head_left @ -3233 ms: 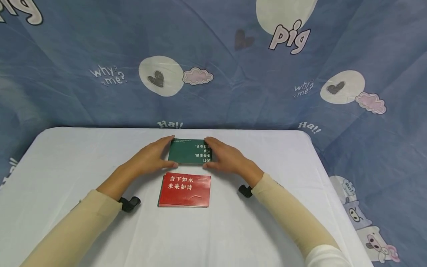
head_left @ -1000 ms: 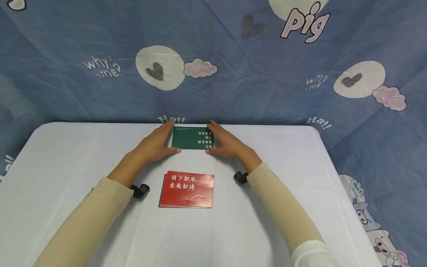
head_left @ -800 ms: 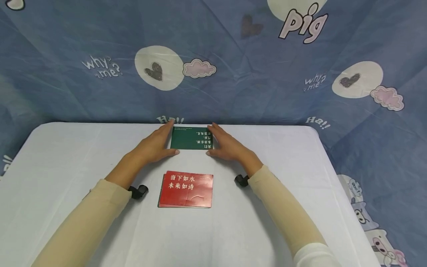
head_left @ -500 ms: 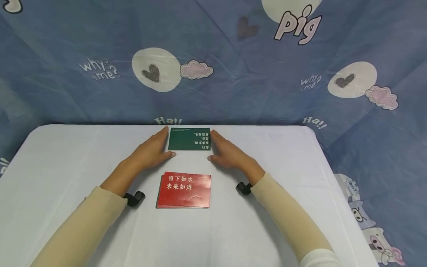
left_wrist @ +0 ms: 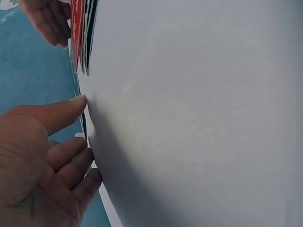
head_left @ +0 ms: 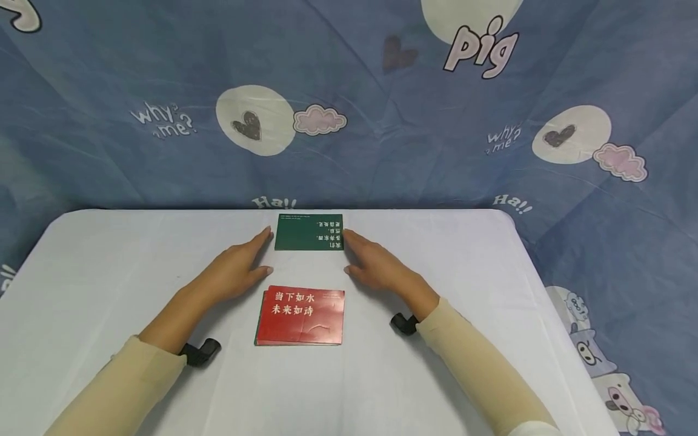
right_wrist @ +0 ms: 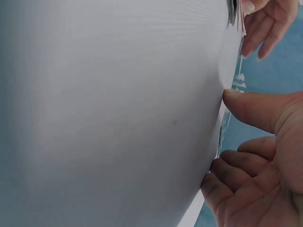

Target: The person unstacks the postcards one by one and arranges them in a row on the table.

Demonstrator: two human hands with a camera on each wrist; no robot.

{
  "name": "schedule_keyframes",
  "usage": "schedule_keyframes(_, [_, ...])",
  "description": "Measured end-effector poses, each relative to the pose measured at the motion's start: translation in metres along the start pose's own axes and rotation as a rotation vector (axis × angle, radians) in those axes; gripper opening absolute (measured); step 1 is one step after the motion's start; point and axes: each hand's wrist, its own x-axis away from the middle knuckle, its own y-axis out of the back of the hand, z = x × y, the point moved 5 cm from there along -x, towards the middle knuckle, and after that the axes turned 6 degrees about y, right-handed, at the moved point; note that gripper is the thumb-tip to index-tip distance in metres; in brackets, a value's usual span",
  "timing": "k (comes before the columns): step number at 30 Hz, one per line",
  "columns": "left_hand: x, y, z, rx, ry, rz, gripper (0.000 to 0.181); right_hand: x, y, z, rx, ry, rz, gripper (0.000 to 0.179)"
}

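A green card (head_left: 305, 232) with white lettering lies flat near the table's far edge in the head view. My left hand (head_left: 231, 269) is just left of it, fingers and thumb spread apart, holding nothing. On the card's right side is my right hand (head_left: 382, 266), fingertips right at the edge, thumb spread away from them. Closer to me lies a small stack of cards with a red one (head_left: 301, 316) on top and a dark green edge showing under its left side. Side-on in the left wrist view, the stack (left_wrist: 80, 33) shows several layers slightly fanned.
A white cloth covers the table (head_left: 382, 387). Behind it and on the right hangs a blue printed curtain (head_left: 349, 169), close against the table's far edge. A black wrist camera (head_left: 202, 352) sits on the left wrist, another (head_left: 403, 324) on the right.
The green card was moved to the far edge between both hands. Since then the hands have parted from it and drawn back, the left more than the right. The red-topped stack stays put.
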Motion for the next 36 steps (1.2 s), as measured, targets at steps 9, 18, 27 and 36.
schedule_keyframes(9, [0.021, -0.001, -0.004, -0.030, -0.076, -0.016, 0.073, 0.015, -0.002, 0.011, -0.017, 0.072, 0.004, 0.068])
schedule_keyframes(18, [0.036, -0.004, -0.012, -0.051, -0.095, -0.062, 0.071, 0.026, -0.009, 0.021, -0.010, 0.049, -0.002, 0.063])
schedule_keyframes(27, [0.053, -0.008, -0.017, -0.063, -0.097, -0.069, 0.070, 0.042, -0.015, 0.035, 0.002, 0.023, -0.026, 0.058])
schedule_keyframes(36, [0.071, -0.011, -0.022, -0.030, -0.037, -0.026, 0.073, 0.055, -0.023, 0.042, -0.038, 0.021, 0.000, 0.063])
